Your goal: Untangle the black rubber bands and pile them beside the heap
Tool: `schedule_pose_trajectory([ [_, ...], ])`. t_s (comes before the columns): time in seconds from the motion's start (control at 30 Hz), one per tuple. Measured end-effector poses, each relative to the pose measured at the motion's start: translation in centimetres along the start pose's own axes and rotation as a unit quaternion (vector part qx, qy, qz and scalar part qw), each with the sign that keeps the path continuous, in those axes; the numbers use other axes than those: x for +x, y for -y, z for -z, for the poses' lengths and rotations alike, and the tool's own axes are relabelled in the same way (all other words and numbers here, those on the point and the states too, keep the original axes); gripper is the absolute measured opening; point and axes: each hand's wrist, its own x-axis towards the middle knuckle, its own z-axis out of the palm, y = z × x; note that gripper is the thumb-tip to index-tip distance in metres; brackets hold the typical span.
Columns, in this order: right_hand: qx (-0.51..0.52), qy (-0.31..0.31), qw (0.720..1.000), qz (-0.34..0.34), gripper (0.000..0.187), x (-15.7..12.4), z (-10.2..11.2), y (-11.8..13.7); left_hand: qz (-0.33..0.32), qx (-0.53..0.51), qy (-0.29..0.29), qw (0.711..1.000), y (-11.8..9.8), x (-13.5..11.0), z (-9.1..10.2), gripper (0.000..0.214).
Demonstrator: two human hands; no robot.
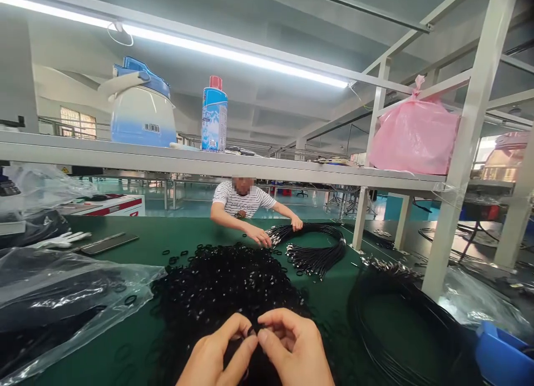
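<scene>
Low in the middle of the head view, my left hand (219,352) and my right hand (294,344) meet, thumbs and forefingers pinched close together. Between the fingertips is a small black ring (251,331), mostly covered by the fingers. Both hands appear to grip it, though the right fingertips hide their part of the hold. Just beyond and beneath them spreads a large pile of black rings (233,275) on the green tabletop (167,236). Several loose rings lie around its edges.
Across the table a person (240,199) handles a bundle of black cables (340,241). Coiled cables (375,341) lie right, beside a blue bin (500,352). A plastic bag (83,280) lies left. Overhead, a shelf (271,166) carries a jug (142,108), spray can (214,119) and pink bag (415,133).
</scene>
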Motion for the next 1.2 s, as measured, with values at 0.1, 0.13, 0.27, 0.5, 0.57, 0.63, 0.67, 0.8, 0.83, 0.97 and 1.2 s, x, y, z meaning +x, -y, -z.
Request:
schedule_pose_trajectory([
  [0.1, 0.018, 0.021, 0.999, -0.025, 0.017, -0.2, 0.4, 0.6, 0.047, -0.062, -0.026, 0.997, 0.2, 0.2, 0.4, 0.028],
  [0.13, 0.030, 0.023, 0.999, -0.035, 0.017, -0.3, 0.6, 0.8, 0.064, -0.083, -0.029, 0.994, 0.2, 0.2, 0.6, 0.029],
  [0.27, 0.090, 0.011, 0.994, -0.060, 0.020, -0.3, 1.0, 1.3, 0.108, -0.132, -0.012, 0.985, -0.1, 0.3, 1.4, 0.036],
  [0.5, 0.111, 0.028, 0.992, -0.062, 0.020, -0.3, 1.0, 1.1, 0.109, -0.138, 0.017, 0.984, -0.1, 0.0, 1.3, 0.038],
  [0.57, 0.103, 0.031, 0.992, -0.062, 0.020, -0.2, 1.0, 0.9, 0.116, -0.139, 0.006, 0.983, 0.0, 0.1, 1.1, 0.038],
  [0.63, 0.086, 0.031, 0.994, -0.058, 0.020, -0.1, 1.0, 0.7, 0.125, -0.136, -0.008, 0.983, 0.0, 0.2, 1.1, 0.036],
  [0.67, 0.070, 0.030, 0.996, -0.051, 0.020, -0.1, 1.0, 0.6, 0.126, -0.134, -0.015, 0.983, 0.0, 0.2, 1.1, 0.035],
  [0.8, -0.047, 0.012, 0.999, -0.007, 0.018, 0.0, 1.3, 0.6, 0.120, -0.120, -0.030, 0.985, -0.2, 0.3, 1.3, 0.035],
  [0.83, -0.079, 0.008, 0.997, 0.000, 0.018, -0.1, 1.3, 0.8, 0.123, -0.116, -0.027, 0.985, -0.2, 0.3, 1.4, 0.038],
  [0.97, -0.125, 0.010, 0.992, 0.009, 0.019, -0.2, 1.4, 1.3, 0.135, -0.100, 0.000, 0.986, -0.3, 0.1, 1.5, 0.044],
  [1.2, -0.094, 0.055, 0.994, 0.015, 0.022, -0.5, 0.9, 1.2, 0.102, -0.034, 0.012, 0.994, -0.4, 0.1, 0.3, 0.020],
])
